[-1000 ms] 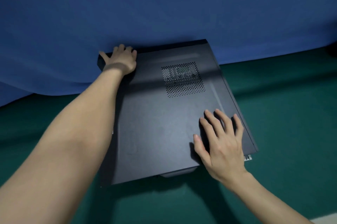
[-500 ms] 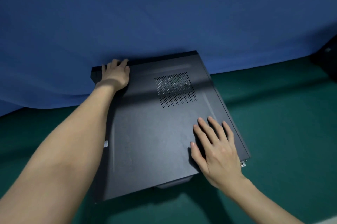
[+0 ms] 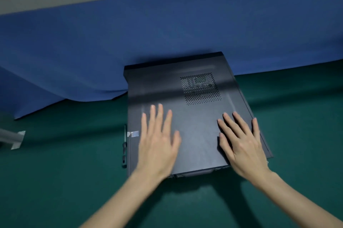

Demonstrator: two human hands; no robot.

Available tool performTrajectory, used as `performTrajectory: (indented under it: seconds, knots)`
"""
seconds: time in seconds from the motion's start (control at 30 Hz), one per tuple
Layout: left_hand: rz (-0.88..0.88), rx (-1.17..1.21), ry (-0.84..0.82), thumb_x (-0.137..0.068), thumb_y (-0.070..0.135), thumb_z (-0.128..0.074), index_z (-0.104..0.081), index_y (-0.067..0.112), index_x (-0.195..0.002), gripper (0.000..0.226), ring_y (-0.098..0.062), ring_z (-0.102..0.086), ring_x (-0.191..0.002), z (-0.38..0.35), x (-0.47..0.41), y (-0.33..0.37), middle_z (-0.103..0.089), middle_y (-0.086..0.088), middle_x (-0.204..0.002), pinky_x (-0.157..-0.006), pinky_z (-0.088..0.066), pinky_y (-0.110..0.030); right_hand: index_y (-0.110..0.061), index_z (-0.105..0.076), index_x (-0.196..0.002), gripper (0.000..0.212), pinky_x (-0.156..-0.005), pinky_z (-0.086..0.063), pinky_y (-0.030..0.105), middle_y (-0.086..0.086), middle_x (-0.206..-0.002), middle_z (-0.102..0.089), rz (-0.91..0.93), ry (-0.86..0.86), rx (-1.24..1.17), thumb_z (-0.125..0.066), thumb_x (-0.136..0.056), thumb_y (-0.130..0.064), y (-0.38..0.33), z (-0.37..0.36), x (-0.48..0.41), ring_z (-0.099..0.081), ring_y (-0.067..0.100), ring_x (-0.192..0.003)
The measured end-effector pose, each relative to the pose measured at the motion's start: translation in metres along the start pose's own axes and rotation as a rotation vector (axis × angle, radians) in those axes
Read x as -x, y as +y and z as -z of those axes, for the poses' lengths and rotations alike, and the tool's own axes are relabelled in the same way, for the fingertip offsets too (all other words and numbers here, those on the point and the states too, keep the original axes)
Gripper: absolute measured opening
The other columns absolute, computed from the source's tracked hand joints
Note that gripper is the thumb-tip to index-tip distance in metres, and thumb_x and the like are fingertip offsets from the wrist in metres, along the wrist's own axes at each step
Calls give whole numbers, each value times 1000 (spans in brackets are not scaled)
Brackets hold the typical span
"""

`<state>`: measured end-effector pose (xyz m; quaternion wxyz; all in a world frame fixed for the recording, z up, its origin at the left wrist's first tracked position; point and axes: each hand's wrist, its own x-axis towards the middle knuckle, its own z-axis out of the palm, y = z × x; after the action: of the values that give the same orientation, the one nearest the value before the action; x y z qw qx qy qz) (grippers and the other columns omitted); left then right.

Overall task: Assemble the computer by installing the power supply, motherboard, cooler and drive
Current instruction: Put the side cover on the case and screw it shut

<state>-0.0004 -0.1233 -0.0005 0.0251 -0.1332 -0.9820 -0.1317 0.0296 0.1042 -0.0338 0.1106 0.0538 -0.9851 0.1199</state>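
Left hand (image 3: pixel 157 140): blurred, finger outlines smeared.
Case (image 3: pixel 187 122): closed panel hides the inside; shapes behind the vent mesh (image 3: pixel 200 86) are too dim to tell.
Grey bar (image 3: pixel 11 137): far left, cut off by the picture's edge.
Dark tool (image 3: pixel 124 150): beside the case's left side, too small to identify.

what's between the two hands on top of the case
Only bare dark metal of the computer case lies between the left hand and the right hand, as the head view shows. Its vent grille sits farther back, beyond both hands.
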Motion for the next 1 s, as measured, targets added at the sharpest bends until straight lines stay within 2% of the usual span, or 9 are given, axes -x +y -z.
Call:
performTrajectory:
  seconds: [0.1,0.23,0.43,0.6,0.7,0.73,0.8,0.9,1.0]
  knots:
    - [-46,-2,12,-92,36,-35,-39,5,-143,60,-34,-13,-145,-6,15,9,-22,-20,-154,-118,-11,-50,-10,-54,-137,52,-111,-19,65,7,-145,-48,25,-42,13,-31,-98,-35,4,-4,0,-35,31,-140]
    - [190,-67,-4,-93,37,-21,-41,0,-140,64,-40,-28,-140,3,-33,16,-33,-26,-148,-118,-8,-51,-8,-53,-136,54,-109,-21,67,8,-145,-48,37,-40,4,-25,-100,-36,4,-4,2,-35,31,-140]
    - [25,-42,24,-93,30,-33,-60,4,-127,50,-36,-39,-135,-13,19,36,-46,-18,-142,-111,-27,-50,-10,-54,-136,58,-111,-20,65,5,-146,-46,7,-79,-80,-19,-101,-41,1,9,-1,-34,29,-140]
    - [419,-84,7,-92,45,-23,-43,11,-141,63,-38,-32,-138,-6,50,-11,-34,-20,-150,-111,-29,-51,-15,-58,-133,58,-111,-21,59,12,-146,-46,-90,-109,-9,-25,-96,-46,18,24,7,-33,35,-140]
    - [594,36,-21,-93,57,-26,-29,25,-149,64,-39,-47,-126,-6,54,-19,-30,-18,-152,-92,-46,-49,-21,-55,-135,63,-88,-46,55,18,-149,-40,-294,-134,-52,-28,-89,-53,26,29,9,-52,42,-122]
    - [606,73,-14,-92,53,-36,-32,26,-148,62,-39,-58,-111,-6,53,-18,-36,-18,-148,-76,-51,-46,-21,-58,-134,64,-66,-53,46,19,-147,-41,-316,-130,-80,-29,-88,-55,25,29,8,-64,41,-102]
    - [552,92,10,-91,44,-46,-42,23,-143,56,-37,-67,-83,-7,52,-18,-49,-18,-137,-54,-50,-39,-15,-65,-125,65,-41,-43,30,23,-141,-48,-291,-130,-94,-27,-92,-56,22,28,6,-67,36,-61]
    - [488,77,61,-86,45,-35,-54,15,-135,61,-36,-66,-64,-7,46,-25,-59,-22,-121,-43,-48,-36,-11,-69,-118,73,-34,-39,25,27,-133,-54,-221,-94,-103,-17,-97,-58,22,24,-2,-61,34,-47]
    - [491,46,146,-85,44,-33,-57,12,-132,62,-39,-65,-61,-6,27,-31,-61,-26,-114,-44,-49,-38,-10,-70,-118,62,-37,-43,30,29,-133,-53,-229,-89,-102,-30,-93,-51,18,19,-20,-63,37,-51]
